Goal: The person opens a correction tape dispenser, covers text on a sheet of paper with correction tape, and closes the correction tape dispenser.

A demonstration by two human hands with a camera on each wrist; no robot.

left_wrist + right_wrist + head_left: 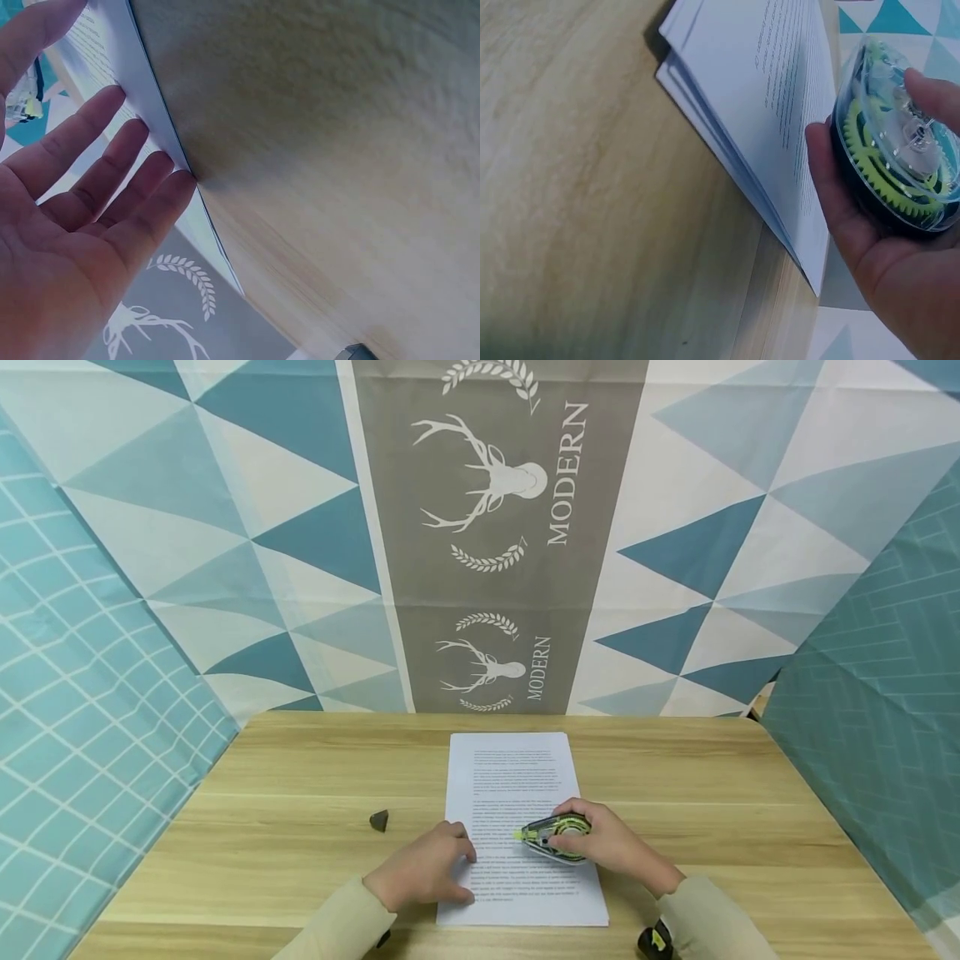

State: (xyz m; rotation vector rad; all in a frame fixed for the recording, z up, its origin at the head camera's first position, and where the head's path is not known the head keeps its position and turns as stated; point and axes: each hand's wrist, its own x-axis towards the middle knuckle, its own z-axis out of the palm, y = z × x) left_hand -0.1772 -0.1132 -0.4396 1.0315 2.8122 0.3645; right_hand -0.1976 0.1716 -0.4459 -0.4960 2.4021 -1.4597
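A stack of printed paper (517,885) lies on the wooden table, its sheets slightly fanned at one corner in the right wrist view. Above the print, my right hand (618,843) holds a correction tape dispenser (558,838) with a clear case and a yellow-green gear (877,169). Its yellow-green tip points left over the text; whether it touches the paper I cannot tell. My left hand (427,867) rests at the stack's left edge. In the left wrist view its fingers (135,202) are spread and nearly straight, with the fingertips along the paper's edge.
A small dark cap-like piece (379,820) lies on the table (300,785) left of the paper. A black band with a yellow mark (656,941) shows by the right sleeve. Patterned cloth (487,668) hangs behind the table and at both sides.
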